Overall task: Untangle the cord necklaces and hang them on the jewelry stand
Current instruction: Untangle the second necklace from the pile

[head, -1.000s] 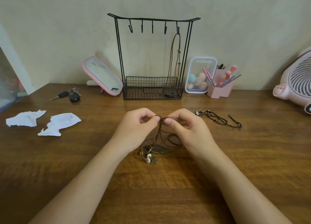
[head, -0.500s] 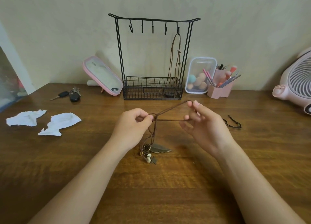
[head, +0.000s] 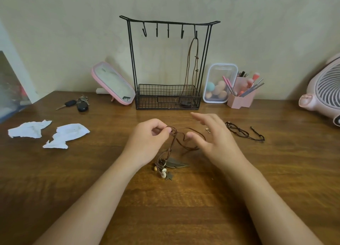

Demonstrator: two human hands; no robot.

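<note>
The tangled brown cords [head: 177, 140] are pinched near their top between the thumb and forefinger of the left hand [head: 147, 140], just above the table [head: 184, 208]. The right hand [head: 215, 141] is held at three o'clock from that pinch with its fingers spread and relaxed; whether its thumb touches a cord cannot be told. The loops are blurred, and some are hidden behind the right hand. The leaf pendant [head: 177, 164] and beads [head: 162, 172] are laid on the wood at six o'clock from the pinch.

At twelve o'clock the jewelry stand [head: 132, 61] is set against the wall. One necklace [head: 190, 70] is hung from its rightmost hook, and the lower end is dropped into the wire basket [head: 156, 105] at the base, where the pendant is hard to make out. At two o'clock coloured sponges are kept in a clear box [head: 219, 70], and brushes are stood in a pink holder [head: 239, 102]. A dark cord necklace [head: 241, 133] is laid at three o'clock, just past the right hand. A fan [head: 323, 92] is cut off by the right edge.
</note>
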